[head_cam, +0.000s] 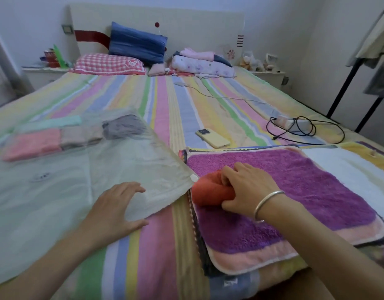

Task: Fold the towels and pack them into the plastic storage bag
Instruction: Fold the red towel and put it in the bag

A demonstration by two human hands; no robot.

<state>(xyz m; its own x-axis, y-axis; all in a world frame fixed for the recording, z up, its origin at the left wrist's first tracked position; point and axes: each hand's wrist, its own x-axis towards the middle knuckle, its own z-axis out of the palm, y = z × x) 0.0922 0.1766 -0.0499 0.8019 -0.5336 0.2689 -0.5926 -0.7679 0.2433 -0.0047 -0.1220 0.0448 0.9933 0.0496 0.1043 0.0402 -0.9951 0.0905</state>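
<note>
Orange towel [208, 192], rolled, lies on the purple towel [306, 180] near right; our right hand [249, 189] clamps its fingers round it. Our left hand [117, 206] rests flat, fingers apart, on the plastic bag [56, 191].

Dim even indoor light, soft focus, wide-angle edge bending
</note>
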